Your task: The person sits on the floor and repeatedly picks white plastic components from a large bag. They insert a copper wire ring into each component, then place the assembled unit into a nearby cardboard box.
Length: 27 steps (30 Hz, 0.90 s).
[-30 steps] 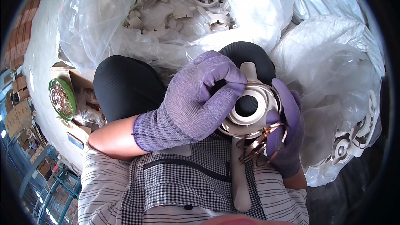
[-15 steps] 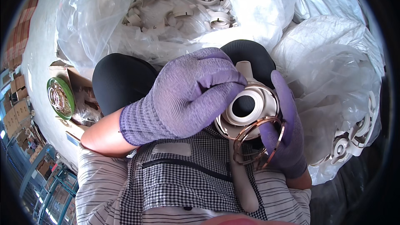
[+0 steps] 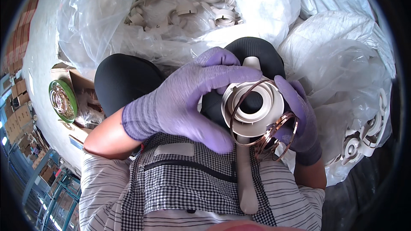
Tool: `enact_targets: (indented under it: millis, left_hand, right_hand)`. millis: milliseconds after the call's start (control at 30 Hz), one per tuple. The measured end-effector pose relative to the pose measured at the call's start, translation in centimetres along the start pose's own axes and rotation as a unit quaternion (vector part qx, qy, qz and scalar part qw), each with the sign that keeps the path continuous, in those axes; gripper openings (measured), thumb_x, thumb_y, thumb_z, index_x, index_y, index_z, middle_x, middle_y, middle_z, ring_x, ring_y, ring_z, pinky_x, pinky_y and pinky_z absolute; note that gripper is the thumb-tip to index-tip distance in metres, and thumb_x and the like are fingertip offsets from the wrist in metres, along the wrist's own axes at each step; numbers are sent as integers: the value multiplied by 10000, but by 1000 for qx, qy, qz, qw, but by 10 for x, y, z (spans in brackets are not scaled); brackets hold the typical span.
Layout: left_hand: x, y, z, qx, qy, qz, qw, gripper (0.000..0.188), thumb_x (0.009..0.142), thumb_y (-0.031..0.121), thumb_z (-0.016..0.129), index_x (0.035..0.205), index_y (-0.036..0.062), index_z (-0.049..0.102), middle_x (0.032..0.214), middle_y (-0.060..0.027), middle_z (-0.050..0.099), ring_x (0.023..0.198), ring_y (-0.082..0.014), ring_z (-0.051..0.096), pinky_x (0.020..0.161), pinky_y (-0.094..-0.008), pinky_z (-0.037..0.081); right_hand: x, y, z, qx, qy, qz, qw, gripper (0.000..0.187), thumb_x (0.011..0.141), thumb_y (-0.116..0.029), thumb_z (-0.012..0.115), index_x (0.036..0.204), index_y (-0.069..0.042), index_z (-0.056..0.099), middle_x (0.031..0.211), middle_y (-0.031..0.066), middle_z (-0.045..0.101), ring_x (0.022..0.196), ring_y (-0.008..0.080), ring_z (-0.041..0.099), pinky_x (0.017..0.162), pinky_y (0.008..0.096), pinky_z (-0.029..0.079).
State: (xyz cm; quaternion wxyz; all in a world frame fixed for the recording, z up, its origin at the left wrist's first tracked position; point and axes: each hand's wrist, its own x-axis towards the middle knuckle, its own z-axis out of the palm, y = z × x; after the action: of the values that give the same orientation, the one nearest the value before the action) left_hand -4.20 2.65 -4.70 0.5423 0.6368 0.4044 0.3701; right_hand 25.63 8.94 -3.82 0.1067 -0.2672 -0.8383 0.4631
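Note:
Against my lap is a white round plastic part (image 3: 227, 107) with a stepped centre hole, a short stem on top and a long handle below. My right hand (image 3: 302, 119), in a purple glove, grips its right side. Several thin copper-coloured rings (image 3: 267, 142) hang together at that hand's fingers. One separate thin ring (image 3: 231, 125) lies slantwise across the part's face, partly off its rim. My left hand (image 3: 184, 96), gloved alike, has thumb and fingers spread wide. Its forefinger tip touches the upper rim, and the thumb tip is beside the ring's lower left.
Ahead, a clear plastic bag (image 3: 102, 25) holds several similar white parts (image 3: 186, 9). Another bag (image 3: 338, 77) with white parts (image 3: 353, 147) is at my right. To my left, a green round dish (image 3: 70, 96) of copper rings stands by an opened cardboard box (image 3: 81, 83).
My left hand has gone from a pinch at the part's rim to spread fingers. The separate ring now tilts across the face. The hanging rings have swung to the right.

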Motion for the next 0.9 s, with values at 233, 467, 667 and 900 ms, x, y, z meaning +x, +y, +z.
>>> enact_targets:
  millis: [233, 467, 667, 900]
  left_hand:
    - [-8, -6, 11, 75, 27, 45, 996, 1037, 709, 493, 900, 1517, 5, 470, 1226, -163, 549, 1119, -296, 564, 982, -397, 475]
    - [-9, -13, 20, 60, 46, 67, 995, 759, 856, 302, 728, 1487, -46, 489, 1217, -190, 549, 1128, -305, 547, 981, -414, 458]
    - [-6, -2, 25, 66, 61, 56, 994, 694, 752, 120, 677, 1418, -45, 569, 1175, -205, 547, 1025, -314, 598, 898, -388, 499]
    - [-3, 6, 33, 105, 115, 52, 986, 485, 797, 42, 647, 1275, -39, 661, 1043, -178, 610, 930, -295, 638, 811, -371, 531]
  right_hand:
    - [2, -2, -1, -19, 12, -11, 1000, 979, 755, -504, 832, 1480, 50, 477, 1271, 158, 657, 1089, 353, 582, 973, 440, 477]
    - [6, -22, -1, -69, 59, -33, 995, 914, 779, -426, 841, 1444, 91, 483, 1273, 178, 656, 1032, 354, 586, 900, 451, 506]
    - [-6, -19, 11, -58, 115, -39, 991, 851, 774, -324, 846, 1442, 61, 487, 1354, 166, 619, 1046, 356, 582, 901, 482, 495]
    - [2, -39, 27, -38, 145, 61, 987, 758, 793, -282, 828, 1419, 19, 523, 1263, 146, 648, 1089, 333, 557, 970, 459, 448]
